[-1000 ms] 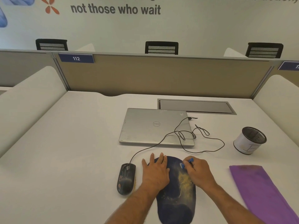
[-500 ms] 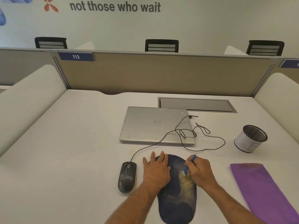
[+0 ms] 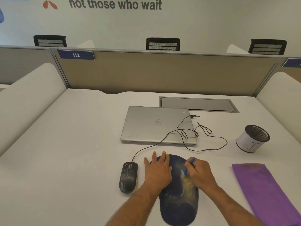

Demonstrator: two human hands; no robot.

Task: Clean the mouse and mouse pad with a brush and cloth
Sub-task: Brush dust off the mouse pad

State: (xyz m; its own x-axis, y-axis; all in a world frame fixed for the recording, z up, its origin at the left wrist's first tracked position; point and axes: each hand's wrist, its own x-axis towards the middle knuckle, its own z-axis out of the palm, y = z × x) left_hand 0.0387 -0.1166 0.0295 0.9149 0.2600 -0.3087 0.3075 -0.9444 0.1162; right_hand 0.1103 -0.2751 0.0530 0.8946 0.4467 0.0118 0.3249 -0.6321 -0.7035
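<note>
Our flat left hand [image 3: 157, 172] pressed the dark-blue oval mouse pad [image 3: 177, 203]; our right hand [image 3: 199, 174] gripped a small, half-hidden blue brush [image 3: 185, 170]. A black cable [image 3: 202, 144] trailed near.

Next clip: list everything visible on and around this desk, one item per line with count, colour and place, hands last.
mouse pad: 1, dark blue with yellowish dust, desk front centre
mouse: 1, black, wired, left of the pad
brush: 1, blue, on the pad
cloth: 1, purple, desk front right
laptop: 1, silver, closed, behind the pad
pen cup: 1, white with black mesh, right
cable hatch: 1, grey, behind the laptop
desk: 1, white
chairs: 3, black, beyond the partition
left hand: flat on the pad's left edge
right hand: grips the brush
</note>
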